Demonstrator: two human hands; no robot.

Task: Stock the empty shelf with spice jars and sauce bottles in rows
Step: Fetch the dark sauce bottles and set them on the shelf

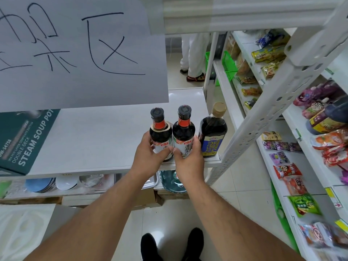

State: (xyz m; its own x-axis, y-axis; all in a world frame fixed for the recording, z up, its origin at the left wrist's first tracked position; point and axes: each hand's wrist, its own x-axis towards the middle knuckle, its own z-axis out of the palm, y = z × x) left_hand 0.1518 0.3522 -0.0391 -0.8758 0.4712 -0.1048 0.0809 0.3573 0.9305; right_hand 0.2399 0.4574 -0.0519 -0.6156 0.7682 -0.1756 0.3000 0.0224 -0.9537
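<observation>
Left hand (150,153) is wrapped around the lower body of the left soy bottle (160,132), thumb across the label, fingers curled behind it. Right hand (189,157) grips the right soy bottle (183,130) in the same manner, low on the label. The two thumbs nearly meet between the bottles. Both bottles stand upright, side by side and touching or almost touching; whether their bases rest fully on the shelf (94,140) cannot be told, as the hands cover them.

At 3 o'clock of the right bottle, just beside it, stands a tan-capped bottle (212,132), upright near the shelf's right front corner. The three form the start of a front row. Toward 9 o'clock, well apart, a green soup pot box (26,140) lies on the same shelf. At 12 o'clock a handwritten paper sign (79,53) hangs above. The white upright post (263,110) rises at 3 o'clock beyond the tan-capped bottle.

Risks noted: the bottles sit close to the front edge; a release before the bases are flat could tip one forward off the shelf. The right hand's knuckles are near the tan-capped bottle; a sideways withdrawal could knock it toward the corner. Both grips are low, so the tall bottles may rock on release.
</observation>
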